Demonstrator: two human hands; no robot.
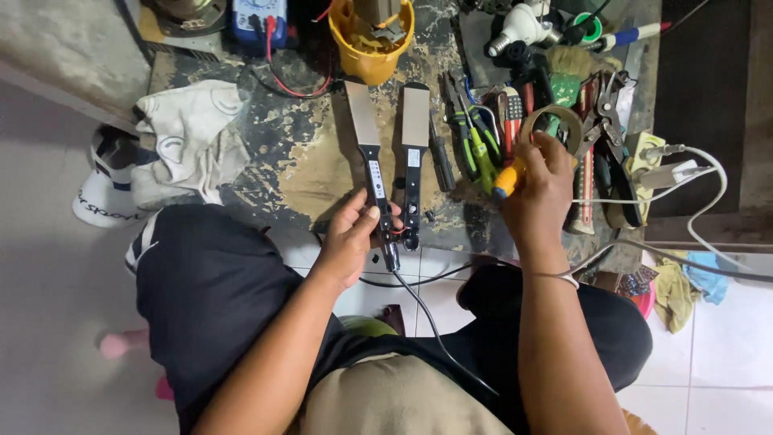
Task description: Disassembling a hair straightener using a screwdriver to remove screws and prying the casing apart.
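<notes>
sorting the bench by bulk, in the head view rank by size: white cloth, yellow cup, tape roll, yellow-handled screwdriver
1. white cloth
2. yellow cup
3. tape roll, partly hidden by the right hand
4. yellow-handled screwdriver, mostly hidden, so unsure against the tape roll

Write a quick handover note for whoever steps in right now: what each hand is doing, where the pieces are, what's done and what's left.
Left hand: gripping the handle end of the left half of the hair straightener, near its black cord.
Right hand: holding a yellow-handled screwdriver over the pile of pliers.
Other straightener half lies flat beside the first, plates pointing away.
Done: the two halves lie apart.
Left: any work inside; reassembly not begun.
</notes>
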